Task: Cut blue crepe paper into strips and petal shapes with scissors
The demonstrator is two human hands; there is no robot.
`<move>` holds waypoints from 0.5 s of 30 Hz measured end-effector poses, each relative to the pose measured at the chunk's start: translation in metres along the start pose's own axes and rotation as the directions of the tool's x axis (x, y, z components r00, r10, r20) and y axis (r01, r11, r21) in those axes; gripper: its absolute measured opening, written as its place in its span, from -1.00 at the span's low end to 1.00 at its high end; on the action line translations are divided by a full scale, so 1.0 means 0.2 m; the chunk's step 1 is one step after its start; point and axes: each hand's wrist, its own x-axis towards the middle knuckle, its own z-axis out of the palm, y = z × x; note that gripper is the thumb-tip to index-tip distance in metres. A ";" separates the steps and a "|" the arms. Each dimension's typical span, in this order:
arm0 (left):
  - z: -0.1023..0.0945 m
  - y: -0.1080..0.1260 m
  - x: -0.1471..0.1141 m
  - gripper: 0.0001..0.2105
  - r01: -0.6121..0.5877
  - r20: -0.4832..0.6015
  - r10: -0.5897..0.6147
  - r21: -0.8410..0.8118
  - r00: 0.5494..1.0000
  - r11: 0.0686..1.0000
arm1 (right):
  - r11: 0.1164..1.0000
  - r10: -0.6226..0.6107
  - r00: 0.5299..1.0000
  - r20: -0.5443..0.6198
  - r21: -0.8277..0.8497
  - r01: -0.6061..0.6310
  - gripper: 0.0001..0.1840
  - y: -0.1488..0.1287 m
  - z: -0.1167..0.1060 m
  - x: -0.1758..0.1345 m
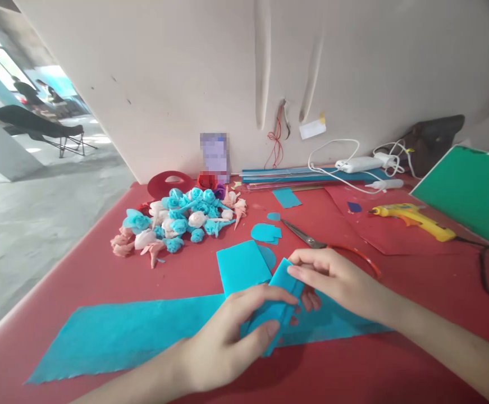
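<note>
Between my two hands is a folded strip of blue crepe paper [281, 276], raised over the table and tilted. My left hand [236, 331] grips its lower part, thumb on the near side. The fingers of my right hand [328, 272] pinch its upper end. Underneath runs a long blue paper strip [135, 336], spread flat from left to right. A squarish blue paper piece [242, 266] lies just beyond my left hand, with a rounded blue piece [266, 255] partly under it. Scissors [311, 238] with orange handles rest behind my right hand, which partly hides them.
A pile of blue, white and pink paper flowers [181, 219] sits at the back left. Small blue cut pieces [265, 232] lie mid-table. To the right are a yellow glue gun [416, 219], a green board [471, 191] and a white power strip [362, 163] with cables.
</note>
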 end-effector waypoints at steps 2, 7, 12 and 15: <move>0.00 0.02 0.01 -0.75 0.014 0.029 -0.012 -0.064 1.000 0.998 | 1.000 -0.001 0.999 0.033 0.013 0.001 -0.72 0.01 0.03 0.00; 0.02 0.03 0.03 -0.69 0.069 0.079 -0.061 -0.098 0.995 0.993 | 0.995 -0.001 0.999 0.051 0.099 -0.004 -0.77 0.05 0.11 -0.01; -0.03 0.01 0.02 -0.68 0.102 0.105 -0.105 0.035 0.989 0.994 | 0.990 -0.061 0.996 -0.060 0.123 0.068 -0.72 0.05 0.07 0.00; -0.08 0.01 0.03 -0.68 0.104 0.127 -0.112 0.070 0.986 0.992 | 0.983 -0.133 0.979 -0.153 0.103 0.150 -0.75 0.04 -0.03 0.02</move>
